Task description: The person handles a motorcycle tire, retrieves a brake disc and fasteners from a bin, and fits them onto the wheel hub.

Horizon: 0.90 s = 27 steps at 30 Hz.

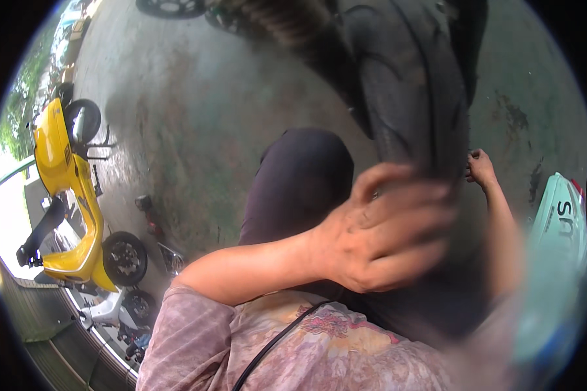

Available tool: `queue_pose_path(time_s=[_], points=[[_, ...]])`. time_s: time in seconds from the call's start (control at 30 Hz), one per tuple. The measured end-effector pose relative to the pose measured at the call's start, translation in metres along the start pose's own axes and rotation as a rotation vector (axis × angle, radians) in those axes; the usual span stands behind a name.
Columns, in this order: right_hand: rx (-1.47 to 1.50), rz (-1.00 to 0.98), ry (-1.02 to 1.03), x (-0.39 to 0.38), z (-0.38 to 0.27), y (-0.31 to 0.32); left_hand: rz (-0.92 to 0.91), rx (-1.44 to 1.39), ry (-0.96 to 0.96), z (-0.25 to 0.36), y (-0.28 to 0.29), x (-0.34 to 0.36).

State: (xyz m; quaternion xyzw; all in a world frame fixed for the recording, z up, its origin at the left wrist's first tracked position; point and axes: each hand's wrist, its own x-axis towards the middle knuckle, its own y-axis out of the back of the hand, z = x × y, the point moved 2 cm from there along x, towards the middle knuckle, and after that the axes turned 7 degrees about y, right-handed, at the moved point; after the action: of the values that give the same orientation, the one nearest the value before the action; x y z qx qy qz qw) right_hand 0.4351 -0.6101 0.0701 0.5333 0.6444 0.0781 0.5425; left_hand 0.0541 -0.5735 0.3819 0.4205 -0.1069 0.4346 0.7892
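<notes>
A black grooved tyre (404, 85) hangs at the top centre, with dark forks or arms (313, 45) beside it. My left hand (388, 231) reaches across to the tyre's lower part, its fingers curled over it and smeared by motion. My right hand (479, 166) is farther out, just beside the tyre's right edge, fingers bent round something small and dark that I cannot make out. My bent knee (297, 163) in dark trousers is under the left forearm.
A yellow scooter (59, 137) appears at the left, with a white scooter (111, 309) behind it and a small red-and-black object (151, 221) on the greenish floor (189, 111). A pale mint panel (544, 228) is at the right. Another wheel (166, 6) shows at the top.
</notes>
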Motion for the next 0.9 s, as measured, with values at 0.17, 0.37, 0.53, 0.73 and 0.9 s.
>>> queue_pose_path(time_s=[0.17, 0.37, 0.53, 0.73, 0.9], points=[[0.636, 0.085, -0.165, -0.048, 0.007, 0.022, -0.141, 0.154, -0.143, -0.014, 0.008, 0.093], [0.763, 0.572, -0.116, -0.138, 0.068, -0.020, -0.419, 0.184, -0.177, -0.039, -0.003, 0.115], [1.020, 1.081, -0.398, -0.296, 0.042, -0.113, -0.295, 0.066, -0.293, -0.055, -0.009, 0.112], [0.919, 1.562, -0.724, -0.443, -0.074, -0.332, -0.235, 0.102, -0.101, -0.075, -0.004, 0.121], [0.710, 1.611, -1.017, -0.505, -0.249, -0.408, -0.206, 0.207, -0.126, -0.094, 0.001, 0.130]])
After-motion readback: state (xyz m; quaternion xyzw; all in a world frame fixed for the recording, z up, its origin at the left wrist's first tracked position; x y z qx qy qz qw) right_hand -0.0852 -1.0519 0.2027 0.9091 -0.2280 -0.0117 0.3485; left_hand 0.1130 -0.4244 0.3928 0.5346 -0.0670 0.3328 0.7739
